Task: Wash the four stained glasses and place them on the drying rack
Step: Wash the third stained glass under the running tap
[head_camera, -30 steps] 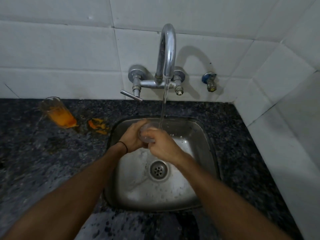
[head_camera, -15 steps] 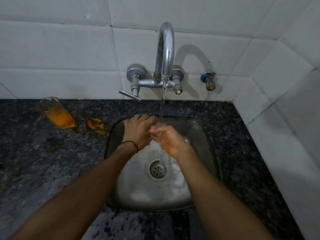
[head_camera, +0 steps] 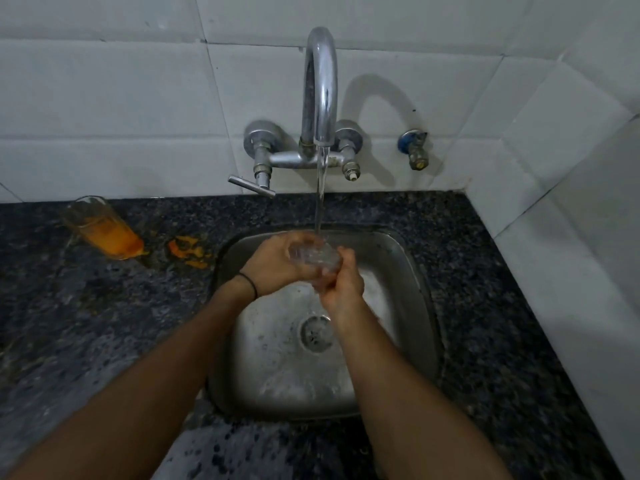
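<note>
Dark speckled bench point(head_camera: 69, 323) is meeting white tiled wall point(head_camera: 104, 98) at the back. Orange-stained glass point(head_camera: 104, 230) is standing far left on the bench, with an orange smear point(head_camera: 187, 251) just beside it. Steel sink point(head_camera: 415, 289) is sitting centre; tap point(head_camera: 320, 98) is running. Left hand point(head_camera: 273, 268) is cupping the clear glass point(head_camera: 313, 258) under the stream; right hand point(head_camera: 344, 285) is gripping the glass's right end, fingers curled.
</note>
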